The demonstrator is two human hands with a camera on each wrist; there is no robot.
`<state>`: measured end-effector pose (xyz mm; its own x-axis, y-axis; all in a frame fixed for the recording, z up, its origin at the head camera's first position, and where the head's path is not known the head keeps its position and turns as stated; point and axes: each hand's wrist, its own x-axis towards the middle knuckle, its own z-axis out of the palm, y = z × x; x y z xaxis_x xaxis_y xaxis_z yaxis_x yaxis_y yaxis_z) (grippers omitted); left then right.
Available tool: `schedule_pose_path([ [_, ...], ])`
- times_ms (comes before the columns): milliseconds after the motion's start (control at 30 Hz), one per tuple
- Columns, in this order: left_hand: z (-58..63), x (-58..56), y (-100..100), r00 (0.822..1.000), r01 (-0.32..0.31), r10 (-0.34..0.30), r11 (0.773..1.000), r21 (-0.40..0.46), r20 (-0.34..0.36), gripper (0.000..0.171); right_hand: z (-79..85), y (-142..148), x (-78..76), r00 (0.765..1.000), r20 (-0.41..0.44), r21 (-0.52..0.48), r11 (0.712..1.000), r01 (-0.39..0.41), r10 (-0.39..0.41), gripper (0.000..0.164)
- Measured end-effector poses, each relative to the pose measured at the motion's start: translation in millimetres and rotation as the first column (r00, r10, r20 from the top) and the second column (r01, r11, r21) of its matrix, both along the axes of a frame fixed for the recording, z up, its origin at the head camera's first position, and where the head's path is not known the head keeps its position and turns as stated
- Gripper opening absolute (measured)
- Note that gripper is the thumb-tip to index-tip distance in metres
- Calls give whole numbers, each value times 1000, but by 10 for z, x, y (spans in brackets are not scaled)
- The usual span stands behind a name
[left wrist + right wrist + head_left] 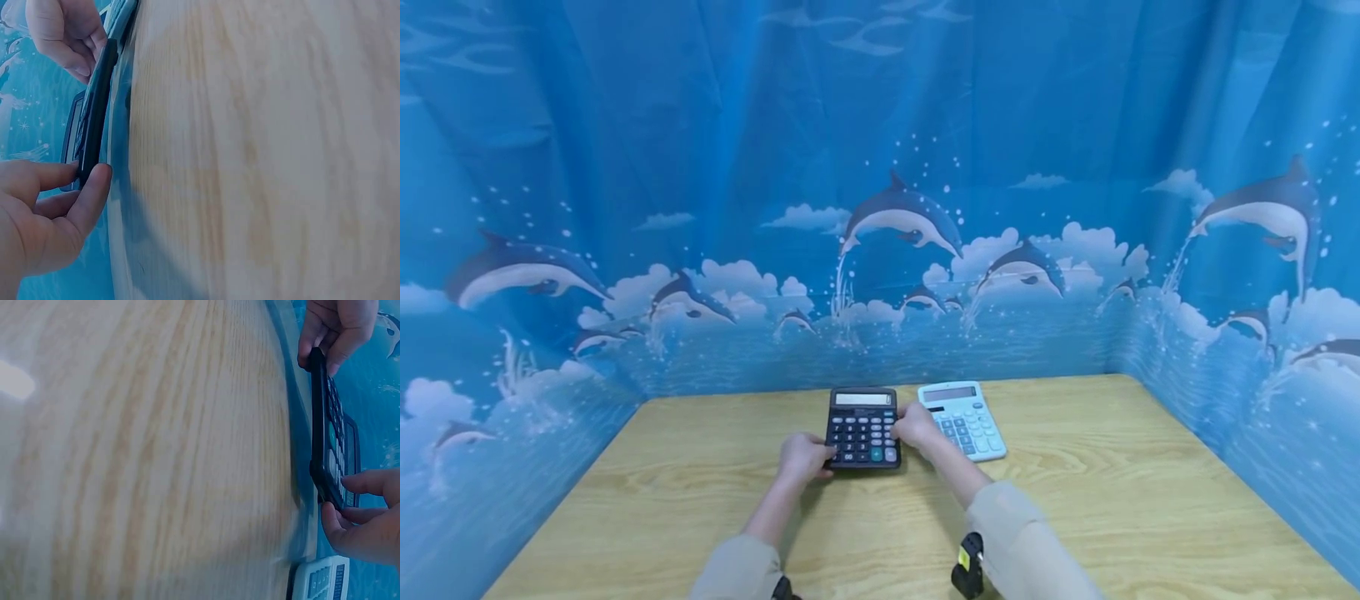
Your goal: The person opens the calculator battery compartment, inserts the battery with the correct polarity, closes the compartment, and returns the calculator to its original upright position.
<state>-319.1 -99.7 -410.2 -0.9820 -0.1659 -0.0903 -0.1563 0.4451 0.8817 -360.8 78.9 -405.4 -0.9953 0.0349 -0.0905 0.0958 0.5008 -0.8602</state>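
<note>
A black desk calculator [862, 432] is held between both hands at the far middle of the table, its keys and display facing up toward the head. My left hand [803, 457] pinches its lower left corner, with fingers above and below the edge in the left wrist view. At the right edge, my right hand [916, 425] grips it between thumb and fingers. Both wrist views show the black calculator [319, 419] raised off the tabletop, with a shadow below. Beside it lies a light blue calculator [977, 425], its left part overlapped by my right hand.
The wooden table [1097, 483] ends at the back against a blue curtain [1045, 150] printed with dolphins, which also hangs along both sides. A black strap with a small device [968, 562] sits on the right sleeve.
</note>
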Motion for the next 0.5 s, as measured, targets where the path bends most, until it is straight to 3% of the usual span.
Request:
schedule_pose_path([
  [233,-25,-49,45,1000,16,-17,998,-56,-3,25,-75,3,-24,1000,-15,131,991,22,-20,55],
  [500,-58,-105,56,1000,18,-19,988,-156,-5,21,-94,-26,-19,997,-68,244,970,-7,25,51],
])
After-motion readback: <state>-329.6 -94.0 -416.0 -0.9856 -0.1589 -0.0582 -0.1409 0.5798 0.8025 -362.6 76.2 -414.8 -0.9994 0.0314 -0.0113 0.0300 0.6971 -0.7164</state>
